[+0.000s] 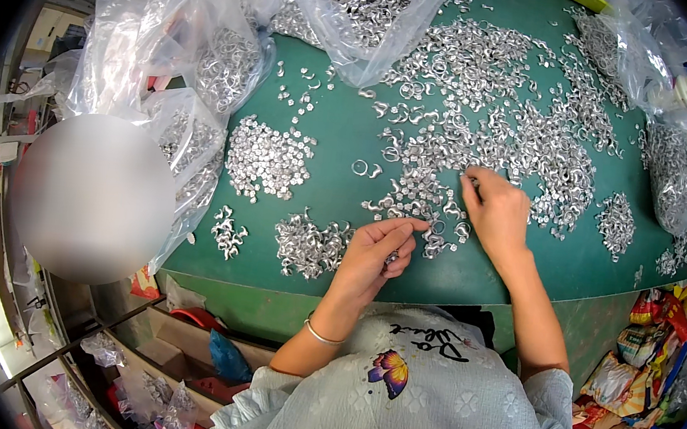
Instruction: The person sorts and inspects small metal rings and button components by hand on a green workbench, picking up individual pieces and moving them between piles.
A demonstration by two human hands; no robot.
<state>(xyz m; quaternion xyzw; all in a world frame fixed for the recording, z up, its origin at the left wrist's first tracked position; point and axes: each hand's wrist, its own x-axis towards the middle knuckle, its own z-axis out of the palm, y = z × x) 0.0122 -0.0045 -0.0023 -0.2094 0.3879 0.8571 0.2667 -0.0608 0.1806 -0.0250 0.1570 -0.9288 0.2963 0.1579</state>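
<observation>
Left hand point(372, 258) curled round small silver pieces point(392, 258); right hand point(495, 209) narrow at the big metal heap point(555, 157), any catch? Can't tell!

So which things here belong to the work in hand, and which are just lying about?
Likely in the job:
left hand, holding a metal piece
right hand, at the scattered metal pieces
smaller piles
bagged pieces

Seemingly lying about:
blue item, lower left
colourful packets, lower right
</observation>
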